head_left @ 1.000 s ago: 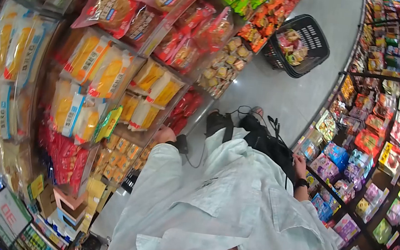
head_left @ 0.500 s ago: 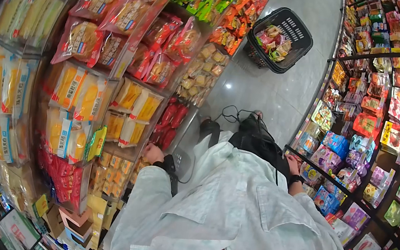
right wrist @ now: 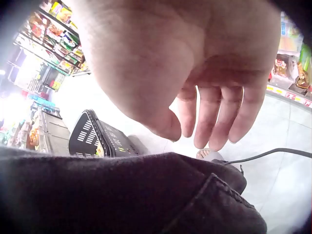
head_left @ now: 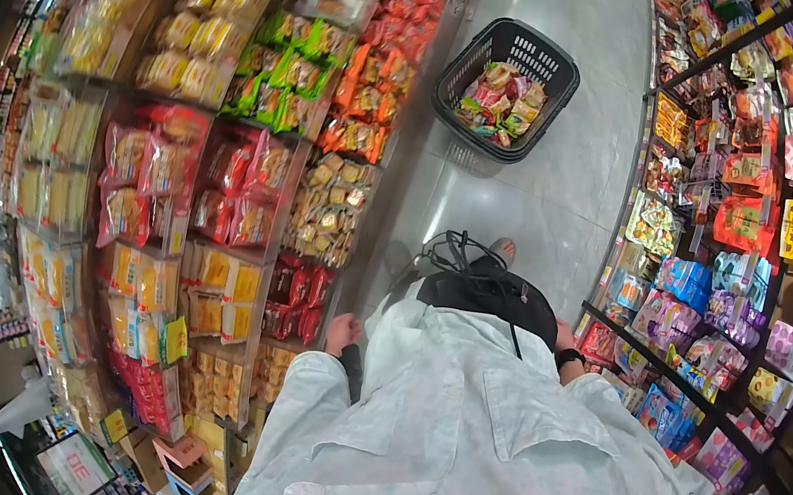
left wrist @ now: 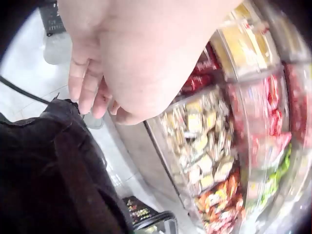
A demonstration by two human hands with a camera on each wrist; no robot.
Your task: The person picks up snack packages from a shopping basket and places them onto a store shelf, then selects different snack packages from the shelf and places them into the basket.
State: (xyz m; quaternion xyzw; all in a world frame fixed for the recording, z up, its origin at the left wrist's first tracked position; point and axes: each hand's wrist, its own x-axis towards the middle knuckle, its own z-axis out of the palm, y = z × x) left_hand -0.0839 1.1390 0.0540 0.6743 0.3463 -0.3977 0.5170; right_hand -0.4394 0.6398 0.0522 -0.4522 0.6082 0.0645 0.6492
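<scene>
My left hand [head_left: 342,333] hangs beside the lower left shelf bins, holding nothing. In the left wrist view its fingers [left wrist: 90,90] droop loosely by the dark trousers [left wrist: 58,165]. On the other side, my right hand [head_left: 564,337] is down by the hip, near the right-hand shelves. The right wrist view shows relaxed, slightly bent fingers [right wrist: 209,114] with nothing in them. A black shopping basket [head_left: 537,54] stands on the floor ahead, apart from both hands. Several wrapped snacks [head_left: 504,101] lie inside it.
Clear bins on the left hold wrapped cakes [head_left: 126,212], green packets [head_left: 290,68] and small wrapped pieces [head_left: 330,207]. Bagged sweets [head_left: 682,285] fill the right shelves behind a dark rail [head_left: 689,384]. Grey tiled floor [head_left: 565,185] runs between. A black cable [head_left: 457,245] hangs before the body.
The basket has shifted left in the head view, and more of the left shelving shows. My left hand now appears farther from the bins. Both hands stay low and hold nothing.
</scene>
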